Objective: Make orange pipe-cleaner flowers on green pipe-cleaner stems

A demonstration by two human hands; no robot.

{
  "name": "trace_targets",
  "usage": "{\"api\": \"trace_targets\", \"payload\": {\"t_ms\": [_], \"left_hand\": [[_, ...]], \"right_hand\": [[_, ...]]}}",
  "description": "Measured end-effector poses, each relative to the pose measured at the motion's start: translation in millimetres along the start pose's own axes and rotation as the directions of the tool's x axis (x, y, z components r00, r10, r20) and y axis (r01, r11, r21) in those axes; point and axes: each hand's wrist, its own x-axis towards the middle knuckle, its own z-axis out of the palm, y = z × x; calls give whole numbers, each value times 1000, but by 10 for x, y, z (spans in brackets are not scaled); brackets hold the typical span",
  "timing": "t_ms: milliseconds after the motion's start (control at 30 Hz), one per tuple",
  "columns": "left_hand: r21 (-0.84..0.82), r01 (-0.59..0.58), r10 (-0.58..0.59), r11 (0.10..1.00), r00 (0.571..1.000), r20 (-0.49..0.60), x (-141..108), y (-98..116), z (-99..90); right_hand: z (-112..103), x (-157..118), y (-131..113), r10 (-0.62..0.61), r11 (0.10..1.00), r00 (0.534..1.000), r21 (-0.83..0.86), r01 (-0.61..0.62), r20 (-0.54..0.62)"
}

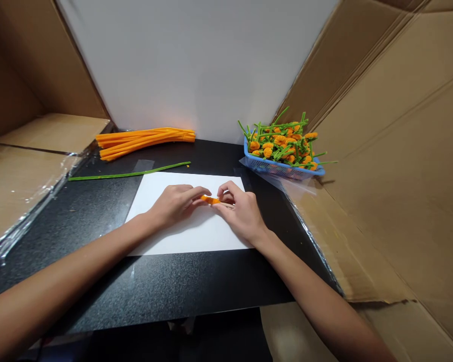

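Note:
A short orange fuzzy piece (210,200) is held between both hands above a white sheet (196,236). Its left end is pinched by the fingers of my left hand (179,203). At its right end, my right hand (241,208) grips it between thumb and fingers. A thin pale stick (227,205) shows beside the right fingers; whether it touches the orange piece is hard to tell. The fingers partly hide the orange piece.
Behind the sheet on the black table (166,286) lie orange pipe cleaners (143,141) and green stems (128,174). A blue basket (287,170) of orange-and-green flowers (281,142) stands back right. Cardboard walls (400,125) flank both sides.

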Motion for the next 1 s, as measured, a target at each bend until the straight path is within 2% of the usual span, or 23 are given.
{"api": "trace_targets", "payload": {"t_ms": [133,400,500,667,900,1000], "left_hand": [[-61,-4,2,998,999,-32,9,-8,-15],[9,-76,76,997,997,-29,19,20,-24],[59,-131,135,990,989,-63,27,45,-34],[147,-222,236,964,968,-88,29,49,-39],[126,-211,220,969,973,-65,20,38,-4],[82,-167,172,983,983,-60,33,34,-18]], "right_hand": [[6,-8,2,-54,996,998,-67,51,-35],[3,7,22,-99,986,995,-140,94,-30],[14,-3,16,-87,992,995,-91,82,-51],[26,6,19,31,993,997,113,-22,-71],[19,54,91,127,967,992,226,-120,-17],[0,57,109,72,983,997,172,-67,-27]]}}
